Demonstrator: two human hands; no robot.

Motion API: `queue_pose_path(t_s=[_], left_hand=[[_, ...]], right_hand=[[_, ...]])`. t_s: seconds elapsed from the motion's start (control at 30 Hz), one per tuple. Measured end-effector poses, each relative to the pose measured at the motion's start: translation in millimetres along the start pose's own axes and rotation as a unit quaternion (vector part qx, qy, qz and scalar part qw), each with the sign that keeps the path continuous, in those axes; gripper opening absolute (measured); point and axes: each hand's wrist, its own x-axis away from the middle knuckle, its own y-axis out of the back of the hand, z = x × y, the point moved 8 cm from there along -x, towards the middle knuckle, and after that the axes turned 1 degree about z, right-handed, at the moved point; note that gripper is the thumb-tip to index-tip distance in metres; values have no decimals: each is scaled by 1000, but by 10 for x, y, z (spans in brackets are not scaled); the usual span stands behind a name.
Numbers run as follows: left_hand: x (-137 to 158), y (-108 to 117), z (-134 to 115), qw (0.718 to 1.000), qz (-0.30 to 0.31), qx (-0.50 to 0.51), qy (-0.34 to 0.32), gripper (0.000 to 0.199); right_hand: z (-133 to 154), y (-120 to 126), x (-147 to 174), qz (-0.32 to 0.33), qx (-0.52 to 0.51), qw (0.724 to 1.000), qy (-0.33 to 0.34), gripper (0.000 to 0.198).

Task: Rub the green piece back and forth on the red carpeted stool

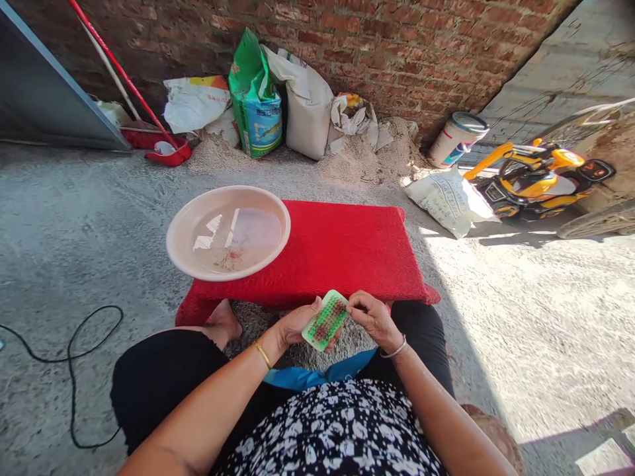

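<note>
A pale green scrub brush [325,322] is gripped in my left hand [299,321], its face of green bristle tufts turned up and tilted. Reddish-brown bits of debris are caught among the tufts. My right hand [373,319] is at the brush's upper right edge, thumb and fingers pinched together. What they pinch, if anything, is too small to make out. Just beyond both hands stands a low bench covered with a red cloth [347,248]. On its left end rests a pale pink basin [179,254] of water, with reddish and brown bits inside.
Against the brick wall lean a green sack [255,99] and a white sack [307,109]. A red dustpan [171,155] sits at the left. To the right are a bucket [457,139] and a yellow toy digger [540,178]. A black cable [72,360] loops across the floor.
</note>
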Motion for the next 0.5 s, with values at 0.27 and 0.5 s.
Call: queue_pose_path(t_s=[0.27, 0.5], left_hand=[[-33, 24, 8, 999, -30, -11, 8, 77], [-42, 15, 3, 997, -61, -47, 17, 72]], right_hand=[[166, -7, 0, 34, 162, 985, 58, 12], [128, -158, -8, 25, 353, 929, 107, 13]])
